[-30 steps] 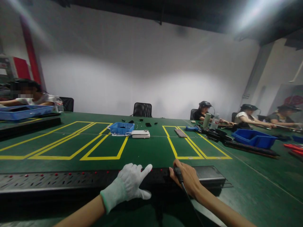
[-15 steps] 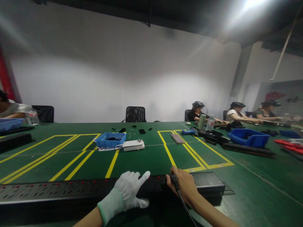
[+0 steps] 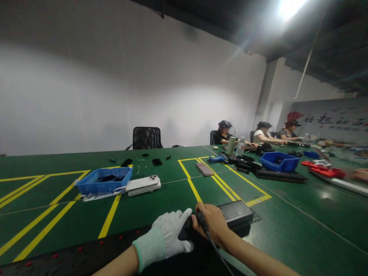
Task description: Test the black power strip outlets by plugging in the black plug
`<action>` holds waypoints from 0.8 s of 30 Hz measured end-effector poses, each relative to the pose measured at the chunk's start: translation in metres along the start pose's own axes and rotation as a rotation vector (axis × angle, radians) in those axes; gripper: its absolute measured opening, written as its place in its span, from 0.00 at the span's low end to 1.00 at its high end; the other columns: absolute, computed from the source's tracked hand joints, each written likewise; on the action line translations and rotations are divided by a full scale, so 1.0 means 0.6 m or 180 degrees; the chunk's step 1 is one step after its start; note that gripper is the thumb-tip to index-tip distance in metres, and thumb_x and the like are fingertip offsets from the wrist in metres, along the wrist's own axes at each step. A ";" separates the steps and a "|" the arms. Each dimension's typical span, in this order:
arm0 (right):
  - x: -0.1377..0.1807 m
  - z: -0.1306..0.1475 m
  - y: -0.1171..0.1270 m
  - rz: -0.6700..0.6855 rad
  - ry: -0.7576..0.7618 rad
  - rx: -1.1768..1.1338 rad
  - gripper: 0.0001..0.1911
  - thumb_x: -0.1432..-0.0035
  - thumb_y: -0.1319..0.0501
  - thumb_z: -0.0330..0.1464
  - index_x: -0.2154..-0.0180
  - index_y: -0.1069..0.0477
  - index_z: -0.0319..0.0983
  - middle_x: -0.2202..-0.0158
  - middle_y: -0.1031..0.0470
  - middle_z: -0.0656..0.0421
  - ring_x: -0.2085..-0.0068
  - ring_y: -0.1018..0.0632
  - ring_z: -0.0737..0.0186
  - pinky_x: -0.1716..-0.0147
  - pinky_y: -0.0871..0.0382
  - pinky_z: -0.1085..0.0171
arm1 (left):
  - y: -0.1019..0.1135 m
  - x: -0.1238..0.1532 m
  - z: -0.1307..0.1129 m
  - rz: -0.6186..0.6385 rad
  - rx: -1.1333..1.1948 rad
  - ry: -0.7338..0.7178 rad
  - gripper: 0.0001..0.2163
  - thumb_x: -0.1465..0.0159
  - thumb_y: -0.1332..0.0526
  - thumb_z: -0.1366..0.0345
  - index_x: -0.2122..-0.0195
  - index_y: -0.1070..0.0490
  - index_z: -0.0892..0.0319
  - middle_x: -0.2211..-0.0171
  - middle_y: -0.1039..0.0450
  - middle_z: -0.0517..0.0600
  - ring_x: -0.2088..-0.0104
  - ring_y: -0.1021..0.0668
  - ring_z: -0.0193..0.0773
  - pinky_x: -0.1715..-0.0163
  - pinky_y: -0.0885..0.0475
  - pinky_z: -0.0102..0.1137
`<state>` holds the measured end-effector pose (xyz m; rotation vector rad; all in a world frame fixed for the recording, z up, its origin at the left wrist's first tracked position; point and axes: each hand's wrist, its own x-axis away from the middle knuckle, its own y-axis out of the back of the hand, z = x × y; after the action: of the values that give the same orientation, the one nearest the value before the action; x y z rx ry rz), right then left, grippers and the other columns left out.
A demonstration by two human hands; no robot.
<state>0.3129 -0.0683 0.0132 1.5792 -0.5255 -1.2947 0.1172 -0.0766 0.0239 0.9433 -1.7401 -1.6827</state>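
Note:
A long black power strip (image 3: pixel 235 213) with red switches lies along the near edge of the green table (image 3: pixel 161 199). My left hand (image 3: pixel 169 237), in a white glove, rests flat on the strip with its fingers spread and the thumb out. My bare right hand (image 3: pixel 211 224) is closed around a black plug with its cable (image 3: pixel 215 249) trailing back toward me, held against the strip's top beside the left hand.
A blue tray (image 3: pixel 103 180) and a white phone on a power bank (image 3: pixel 143 184) lie mid-table, between yellow floor-tape boxes. Small black parts are scattered behind. At the right, three people sit among blue bins (image 3: pixel 279 161), bottles (image 3: pixel 240 146) and black strips. An empty black chair (image 3: pixel 146 138) stands at the far edge.
The view has swung to the right and tilted, so the strip's left part drops out of sight. Both hands keep their places on the strip.

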 end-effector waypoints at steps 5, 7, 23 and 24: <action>-0.004 -0.006 0.001 0.0130 0.0089 -0.0067 0.09 0.42 0.48 0.38 0.65 0.37 0.40 0.69 0.26 0.56 0.67 0.26 0.60 0.65 0.39 0.66 | 0.000 -0.035 -0.025 -0.0191 0.0171 0.0071 0.30 0.46 0.47 0.40 0.50 0.35 0.57 0.58 0.29 0.54 0.59 0.26 0.51 0.59 0.32 0.44; -0.003 -0.008 0.000 0.0134 0.0146 -0.0146 0.10 0.41 0.50 0.40 0.64 0.37 0.40 0.68 0.26 0.56 0.66 0.25 0.59 0.65 0.38 0.65 | -0.003 -0.036 -0.026 -0.0238 0.0189 0.0079 0.31 0.46 0.47 0.41 0.48 0.37 0.57 0.56 0.30 0.55 0.58 0.26 0.51 0.58 0.32 0.44; 0.001 -0.016 -0.011 0.0057 0.0249 -0.0244 0.07 0.41 0.49 0.37 0.66 0.40 0.40 0.70 0.29 0.58 0.67 0.26 0.59 0.66 0.37 0.64 | 0.003 -0.034 -0.024 -0.0157 0.0137 0.0037 0.37 0.45 0.49 0.39 0.41 0.45 0.59 0.56 0.30 0.57 0.58 0.26 0.52 0.58 0.32 0.44; 0.000 -0.016 -0.010 0.0066 0.0246 -0.0228 0.07 0.41 0.49 0.38 0.66 0.40 0.40 0.70 0.29 0.58 0.68 0.26 0.59 0.66 0.37 0.64 | 0.003 -0.033 -0.024 -0.0165 0.0141 0.0042 0.37 0.45 0.48 0.39 0.41 0.45 0.59 0.55 0.30 0.57 0.58 0.27 0.51 0.58 0.32 0.43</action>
<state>0.3200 -0.0621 0.0072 1.5538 -0.4414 -1.2190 0.1405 -0.0697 0.0288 1.0253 -1.7648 -1.6728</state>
